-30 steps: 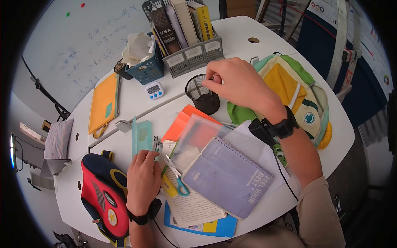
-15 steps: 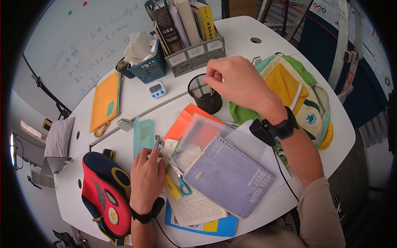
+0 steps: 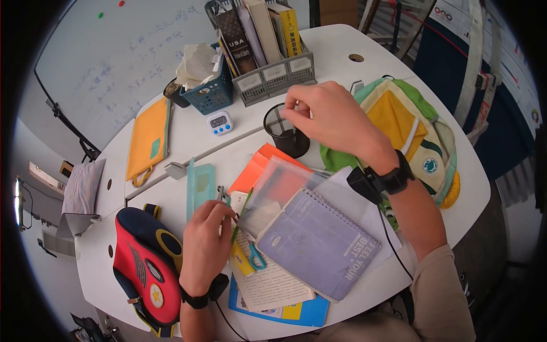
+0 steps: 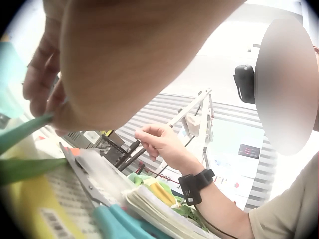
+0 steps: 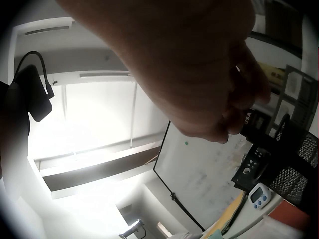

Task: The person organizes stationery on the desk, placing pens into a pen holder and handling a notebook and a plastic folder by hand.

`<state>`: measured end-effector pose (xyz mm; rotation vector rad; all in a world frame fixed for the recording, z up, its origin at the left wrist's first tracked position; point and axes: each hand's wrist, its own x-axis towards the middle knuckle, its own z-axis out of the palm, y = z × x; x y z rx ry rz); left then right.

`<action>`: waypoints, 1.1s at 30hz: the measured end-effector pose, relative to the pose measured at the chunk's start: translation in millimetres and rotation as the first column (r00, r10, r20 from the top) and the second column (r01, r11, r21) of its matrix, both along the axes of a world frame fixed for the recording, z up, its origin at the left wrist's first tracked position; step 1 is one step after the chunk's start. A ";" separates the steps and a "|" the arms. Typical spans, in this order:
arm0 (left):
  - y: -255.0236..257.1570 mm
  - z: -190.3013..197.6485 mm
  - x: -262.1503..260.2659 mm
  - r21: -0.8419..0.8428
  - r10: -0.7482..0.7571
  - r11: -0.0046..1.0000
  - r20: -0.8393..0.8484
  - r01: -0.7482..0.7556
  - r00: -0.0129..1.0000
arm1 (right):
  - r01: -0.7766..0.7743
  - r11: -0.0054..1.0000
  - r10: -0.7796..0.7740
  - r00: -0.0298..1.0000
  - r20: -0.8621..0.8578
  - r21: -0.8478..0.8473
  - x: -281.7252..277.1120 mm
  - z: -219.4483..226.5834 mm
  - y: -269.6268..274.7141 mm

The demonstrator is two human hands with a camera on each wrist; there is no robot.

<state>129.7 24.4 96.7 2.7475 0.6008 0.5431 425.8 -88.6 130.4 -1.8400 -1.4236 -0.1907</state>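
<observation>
My right hand (image 3: 336,119) hangs over a black mesh pen cup (image 3: 293,142), thumb and fingertips curled together. In the left wrist view it pinches a dark, pen-like stick (image 4: 133,147) that points down toward the cup. My left hand (image 3: 206,242) is low over the papers, fingers bent. Under it, a teal strip (image 4: 25,133) reaches the thumb in the left wrist view; I cannot tell whether it is gripped. Next to this hand lie a green pencil (image 3: 234,235), a yellow glue tube (image 3: 242,260) and teal-handled scissors (image 3: 257,257), partly covered.
A purple spiral notebook (image 3: 319,245) and clear sleeve cover the papers. A red pencil bag (image 3: 142,268) lies left, a green-and-yellow backpack (image 3: 410,137) right. Behind are a timer (image 3: 220,122), yellow pouch (image 3: 148,139), blue basket (image 3: 211,97), grey book rack (image 3: 279,77) and teal case (image 3: 200,185).
My left hand has shifted slightly right and up, and more of the green pencil shows beside it. My right hand stays over the pen cup. The whole view has drifted slightly.
</observation>
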 end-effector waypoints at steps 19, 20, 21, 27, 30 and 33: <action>-24.4 27.0 0.7 -0.288 -0.002 0.957 0.142 0.044 0.990 | -0.705 0.697 0.649 0.698 -0.302 -0.130 -74.3 -3.1 -1.3; -23.9 26.8 0.0 -0.293 -0.008 0.955 0.159 0.054 0.987 | -0.706 0.696 0.650 0.697 -0.302 -0.130 -75.8 -4.8 -1.1; -24.2 27.2 -0.5 -0.293 -0.006 0.955 0.160 0.054 0.987 | -0.706 0.703 0.669 0.696 -0.261 -0.081 -77.1 -7.4 -0.5; -22.3 23.6 -0.8 -0.280 -0.035 0.956 0.197 0.090 0.980 | -0.692 0.722 0.672 0.704 -0.232 -0.007 -79.6 8.3 -7.3; -21.5 25.4 -1.1 -0.213 -0.113 0.965 0.192 0.153 0.975 | -0.666 0.742 0.656 0.695 -0.294 0.081 -80.0 16.4 -10.3; -21.8 28.4 -2.4 -0.302 -0.131 0.938 0.140 0.169 0.981 | -0.615 0.769 0.634 0.705 -0.318 0.171 -77.2 23.2 -13.1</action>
